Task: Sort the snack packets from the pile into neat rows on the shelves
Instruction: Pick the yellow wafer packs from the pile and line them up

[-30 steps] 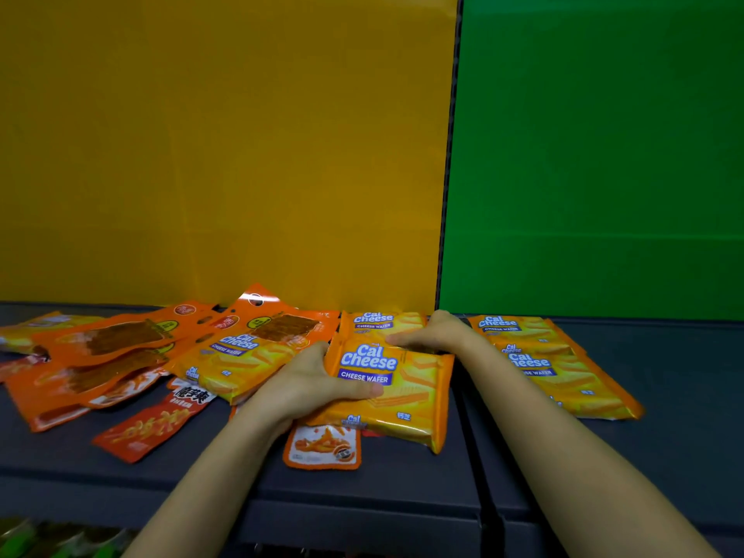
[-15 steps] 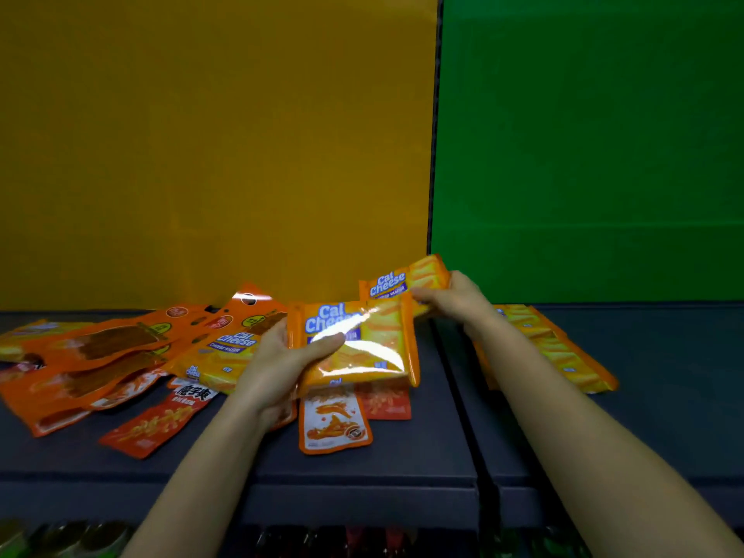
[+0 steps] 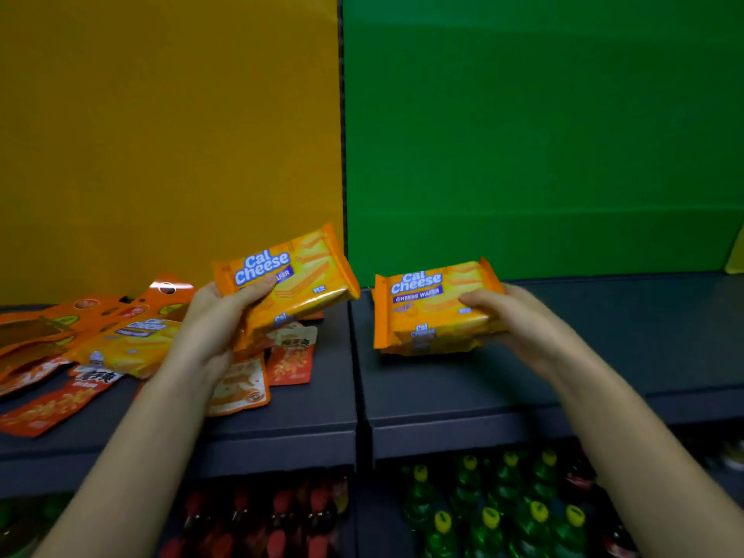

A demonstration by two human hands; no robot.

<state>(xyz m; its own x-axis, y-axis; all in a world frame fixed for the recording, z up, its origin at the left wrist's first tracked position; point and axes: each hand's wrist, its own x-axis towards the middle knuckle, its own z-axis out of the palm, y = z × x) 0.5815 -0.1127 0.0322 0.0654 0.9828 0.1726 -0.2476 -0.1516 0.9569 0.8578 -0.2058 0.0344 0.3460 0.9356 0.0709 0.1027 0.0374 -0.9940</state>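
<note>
Grey shelf (image 3: 443,400); wafer packets (image 3: 300,283) in left hand (image 3: 213,324), right hand (image 3: 519,320)

Packet pile (image 3: 100,340) crowds the left shelf (image 3: 306,412); the right shelf (image 3: 644,336) lies open rightward.

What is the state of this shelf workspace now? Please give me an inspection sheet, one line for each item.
Surface: dark grey shelf, two sections divided by a narrow gap.
Job's things: pile of orange snack packets on the left section; left Cal Cheese packet lifted and tilted above the pile; right Cal Cheese packet low over the right section, contact unclear.
Clutter: nothing seen.
Grippers: left hand grips the left Cal Cheese packet; right hand grips the right Cal Cheese packet.
Cables: nothing seen.
Surroundings: yellow back panel, green back panel, bottles on the shelf below.
</note>
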